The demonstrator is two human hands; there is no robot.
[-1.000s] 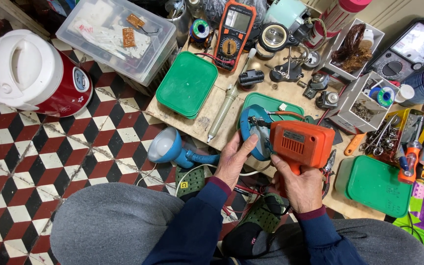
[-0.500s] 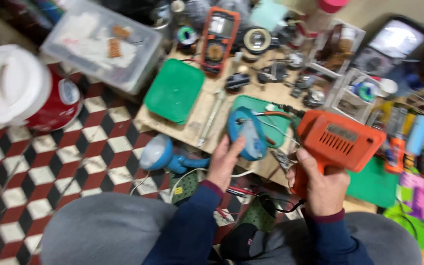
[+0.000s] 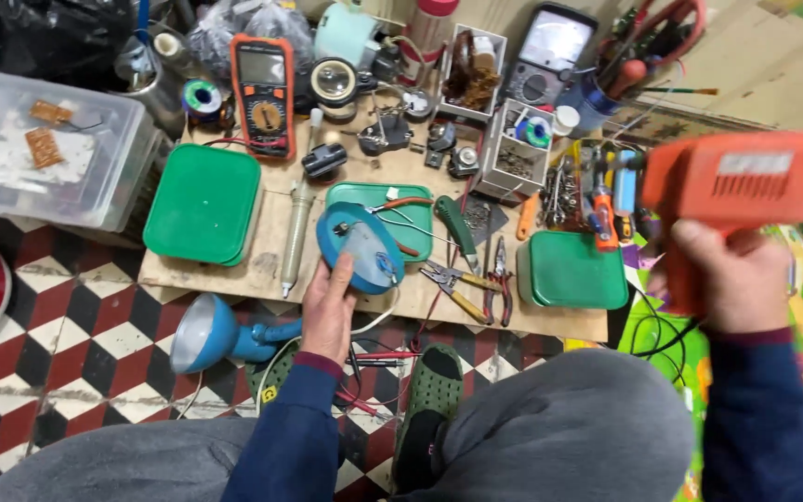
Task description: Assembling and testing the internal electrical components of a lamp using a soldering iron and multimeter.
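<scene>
My left hand (image 3: 329,307) grips the lower edge of a round blue disc-shaped device (image 3: 361,247) and holds it tilted on the wooden board (image 3: 262,265), in front of a green tray (image 3: 364,197). My right hand (image 3: 731,279) is raised at the right and closed around the handle of an orange electric drill (image 3: 731,181), which is blurred by motion. A black cord (image 3: 662,339) hangs from below that hand. My grey-trousered knees fill the bottom of the view.
On the board lie green lids (image 3: 202,204) (image 3: 571,270), an orange multimeter (image 3: 264,91), a desoldering pump (image 3: 296,232), pliers (image 3: 457,288), a screwdriver (image 3: 455,228) and small parts boxes (image 3: 518,149). A blue lamp (image 3: 211,330) lies on the checkered floor. A clear plastic bin (image 3: 44,153) stands at left.
My right hand has carried the orange drill off the board, up and to the right. My left hand stays on the blue disc. The camera has shifted closer and rightward.
</scene>
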